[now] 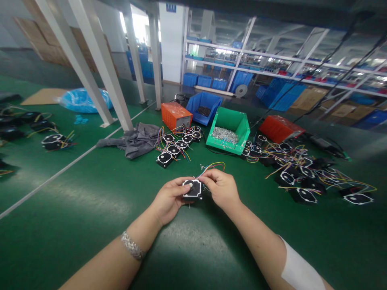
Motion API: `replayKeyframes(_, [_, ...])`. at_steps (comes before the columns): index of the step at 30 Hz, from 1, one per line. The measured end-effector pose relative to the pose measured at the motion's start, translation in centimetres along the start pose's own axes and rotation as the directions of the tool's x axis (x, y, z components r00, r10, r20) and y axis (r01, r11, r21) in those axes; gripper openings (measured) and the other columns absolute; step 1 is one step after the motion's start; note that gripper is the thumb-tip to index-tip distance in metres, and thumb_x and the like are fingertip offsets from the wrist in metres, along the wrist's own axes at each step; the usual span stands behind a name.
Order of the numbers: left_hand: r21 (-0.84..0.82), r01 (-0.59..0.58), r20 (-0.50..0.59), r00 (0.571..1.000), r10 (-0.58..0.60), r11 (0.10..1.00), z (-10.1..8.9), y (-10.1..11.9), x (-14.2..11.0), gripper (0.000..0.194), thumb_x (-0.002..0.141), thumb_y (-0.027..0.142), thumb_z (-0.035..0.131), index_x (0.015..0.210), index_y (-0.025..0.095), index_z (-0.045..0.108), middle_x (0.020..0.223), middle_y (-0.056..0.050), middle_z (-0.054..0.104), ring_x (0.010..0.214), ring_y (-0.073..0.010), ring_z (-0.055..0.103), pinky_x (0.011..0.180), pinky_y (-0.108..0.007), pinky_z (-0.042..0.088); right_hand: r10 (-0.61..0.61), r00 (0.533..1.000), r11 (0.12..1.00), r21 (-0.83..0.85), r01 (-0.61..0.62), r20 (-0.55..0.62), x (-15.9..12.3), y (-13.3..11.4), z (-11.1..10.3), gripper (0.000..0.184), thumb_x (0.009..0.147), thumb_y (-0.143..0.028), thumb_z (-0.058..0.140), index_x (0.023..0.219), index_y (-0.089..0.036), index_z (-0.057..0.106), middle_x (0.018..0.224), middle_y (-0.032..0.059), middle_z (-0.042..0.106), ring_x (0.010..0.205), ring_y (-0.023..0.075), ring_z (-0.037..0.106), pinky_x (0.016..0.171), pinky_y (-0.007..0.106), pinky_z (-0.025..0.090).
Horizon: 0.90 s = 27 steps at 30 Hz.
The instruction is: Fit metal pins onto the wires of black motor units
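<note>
My left hand (169,198) is closed around a small black motor (193,191) with a white-edged face, the thumb pressed on its top. At the motor's far side, my right hand (220,186) pinches its thin coloured wires (218,164), which loop out above the fingers. What exactly lies between those fingertips is partly hidden. Some small metal screws lie on the green surface (181,249) around the motor. Beyond my hands stands a green bin (228,148) holding many small metal pieces.
Several motors (173,150) sit behind left, by a grey cloth (142,140). More wired motors (304,173) are heaped at right. Orange boxes (176,115) and a blue bin (205,106) stand at the back. Metal posts (102,64) rise at left.
</note>
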State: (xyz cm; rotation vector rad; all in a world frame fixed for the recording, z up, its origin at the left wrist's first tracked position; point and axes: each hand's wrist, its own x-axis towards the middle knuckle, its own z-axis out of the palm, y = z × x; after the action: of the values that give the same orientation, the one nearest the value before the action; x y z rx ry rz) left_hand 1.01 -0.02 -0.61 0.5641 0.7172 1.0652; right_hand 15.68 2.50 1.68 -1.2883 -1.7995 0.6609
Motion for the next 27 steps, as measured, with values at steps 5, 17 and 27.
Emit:
replayKeyframes(5, [-0.008,-0.008,0.006,1.0,0.008,1.0,0.0,0.0,0.0,0.021,0.064,0.014,0.059,0.085,0.012,0.06,0.077,-0.007,0.062,0.064,-0.0157,0.057,0.059,-0.029,0.044,0.006,1.0,1.0,-0.01,-0.006,0.017,0.0,-0.1,0.0,0.011,0.071,-0.024,0.054,0.065,-0.018,0.061,0.061,-0.0018,0.062,0.055,0.0107,0.056,0.056,0.02,0.042])
replayKeyframes(17, [-0.146,-0.099,-0.084,0.993,0.087,0.984,-0.1,0.9,0.0,0.017,0.064,0.011,0.058,0.081,0.014,0.059,0.073,-0.004,0.062,0.066,-0.0145,0.057,0.058,-0.027,0.045,-0.179,0.972,0.983,-0.018,0.184,0.152,0.0,-0.5,-0.5,0.026,0.076,-0.012,0.04,0.091,-0.021,0.059,0.091,0.0014,0.062,0.086,0.0136,0.057,0.077,0.026,0.042])
replayKeyframes(27, [-0.197,-0.206,-0.225,0.961,0.16,0.958,-1.1,1.7,0.7,0.005,0.067,0.015,0.057,0.071,0.014,0.056,0.065,-0.001,0.061,0.061,-0.0134,0.057,0.057,-0.027,0.046,0.173,0.908,0.795,-0.598,0.1,0.382,1.0,2.4,-1.6,0.005,0.061,-0.018,0.061,0.063,-0.017,0.057,0.069,0.0035,0.052,0.063,0.0152,0.05,0.055,0.024,0.035])
